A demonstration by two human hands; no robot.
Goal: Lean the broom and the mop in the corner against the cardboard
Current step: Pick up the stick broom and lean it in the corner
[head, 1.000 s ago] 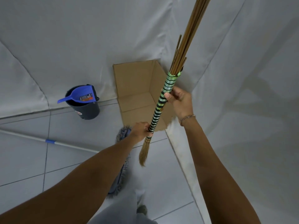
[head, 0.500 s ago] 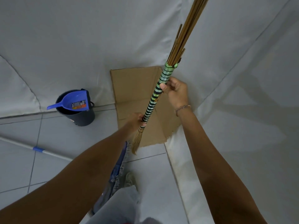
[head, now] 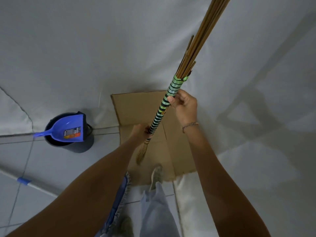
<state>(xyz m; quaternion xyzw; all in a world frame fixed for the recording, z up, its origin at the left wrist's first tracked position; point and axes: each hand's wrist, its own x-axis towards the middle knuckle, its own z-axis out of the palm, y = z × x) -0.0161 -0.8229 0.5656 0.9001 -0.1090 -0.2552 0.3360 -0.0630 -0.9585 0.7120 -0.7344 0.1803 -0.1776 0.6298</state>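
A stick broom [head: 159, 115] with a green-and-black banded handle is held upside down, tilted up to the right, its brown sticks running out of the top of the view. My left hand [head: 140, 131] grips the low end of the banding, and my right hand [head: 183, 106] grips higher up. Directly behind the broom, flattened cardboard [head: 135, 106] lines the corner of the white-draped walls and the floor. The mop lies on the tiles: its white pole with a blue band [head: 24, 180] at the left, its blue fringed head [head: 119, 202] under my left forearm.
A dark bucket [head: 80, 146] with a blue dustpan [head: 66, 129] resting across it stands by the wall, left of the cardboard. My leg and shoe [head: 156, 175] reach onto the cardboard's front edge. White sheeting covers both walls and part of the floor on the right.
I have stepped closer to the corner, so the cardboard and bucket look larger. My foot now reaches the cardboard's edge. Both hands keep the same grip on the broom.
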